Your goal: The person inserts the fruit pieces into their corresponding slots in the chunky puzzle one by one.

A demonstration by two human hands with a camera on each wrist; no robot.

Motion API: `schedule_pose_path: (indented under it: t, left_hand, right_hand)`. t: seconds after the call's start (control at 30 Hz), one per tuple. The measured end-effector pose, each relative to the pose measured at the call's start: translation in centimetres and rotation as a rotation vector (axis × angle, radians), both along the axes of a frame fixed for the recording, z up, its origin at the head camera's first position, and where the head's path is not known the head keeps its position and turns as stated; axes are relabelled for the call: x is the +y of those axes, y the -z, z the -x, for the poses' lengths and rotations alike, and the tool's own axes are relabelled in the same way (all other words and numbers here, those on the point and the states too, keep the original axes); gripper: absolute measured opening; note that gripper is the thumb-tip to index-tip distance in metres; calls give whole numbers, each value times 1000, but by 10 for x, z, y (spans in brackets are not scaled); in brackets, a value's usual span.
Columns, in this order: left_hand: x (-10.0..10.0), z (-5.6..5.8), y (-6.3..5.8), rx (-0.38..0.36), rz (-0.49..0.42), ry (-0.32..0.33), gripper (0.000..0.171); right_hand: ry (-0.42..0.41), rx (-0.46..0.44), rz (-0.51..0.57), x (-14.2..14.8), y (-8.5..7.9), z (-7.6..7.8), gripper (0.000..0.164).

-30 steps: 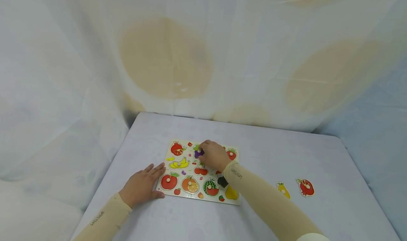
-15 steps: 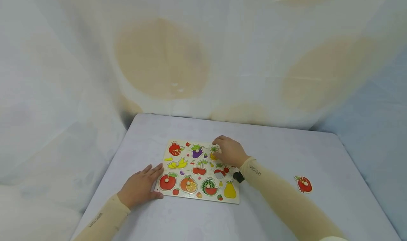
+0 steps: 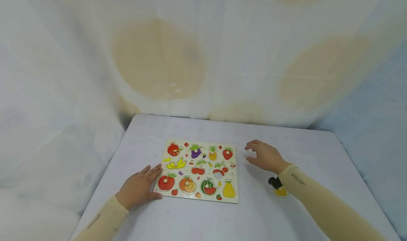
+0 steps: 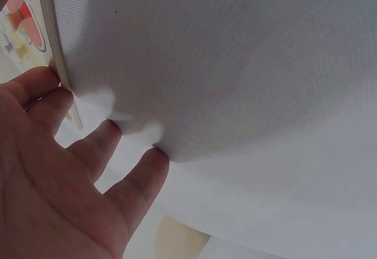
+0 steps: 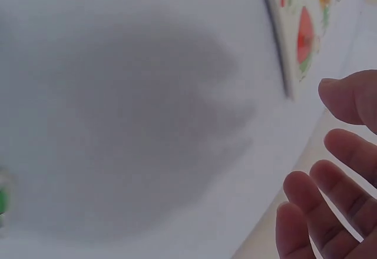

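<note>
A fruit puzzle board (image 3: 203, 199) lies flat, its knobbed pieces including grapes (image 3: 195, 151), a pineapple (image 3: 212, 153), a strawberry (image 3: 227, 153) and a watermelon (image 3: 208, 187). Along the board's left edge rests my left hand (image 3: 138, 185); in the left wrist view its fingers (image 4: 144, 173) spread, some touching the board's side. My right hand (image 3: 266, 157) hovers over the tabletop right of the board, fingers loosely bent and holding nothing, as the right wrist view confirms. Below that wrist lies a loose pear piece (image 3: 280, 192), its upper part covered by the black wrist camera.
A white cloth-covered table (image 3: 197, 221) bears everything. Pale curtains with tan spots (image 3: 159, 60) hang behind it and at both sides. My right forearm (image 3: 321, 202) crosses the table's right part and hides what lies beneath.
My right hand has gone from the grapes, across the pineapple, to the right off the board. The loose pomegranate piece is now out of sight at the right forearm. The left hand stays put.
</note>
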State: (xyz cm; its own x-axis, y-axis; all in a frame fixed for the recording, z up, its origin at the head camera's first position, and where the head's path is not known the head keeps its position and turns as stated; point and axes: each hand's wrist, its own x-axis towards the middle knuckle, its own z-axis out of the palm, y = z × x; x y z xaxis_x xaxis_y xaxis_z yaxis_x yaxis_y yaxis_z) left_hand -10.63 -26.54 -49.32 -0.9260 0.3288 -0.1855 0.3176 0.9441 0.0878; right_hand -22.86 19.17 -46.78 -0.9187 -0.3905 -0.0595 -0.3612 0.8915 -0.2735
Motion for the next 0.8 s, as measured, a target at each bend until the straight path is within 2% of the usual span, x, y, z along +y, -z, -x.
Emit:
schedule_pose_path:
  t: [0.3, 0.57, 0.8]
  left_hand:
    - [-1, -1, 0, 8, -6, -2, 94]
    - [0, -1, 0, 23, -14, 10, 94]
    - [1, -2, -3, 25, -4, 16, 94]
  right_hand:
    - [4, 2, 49, 52, 17, -35, 38]
    - [11, -46, 86, 77, 16, -72, 35]
    - [26, -58, 60, 98, 29, -96, 47]
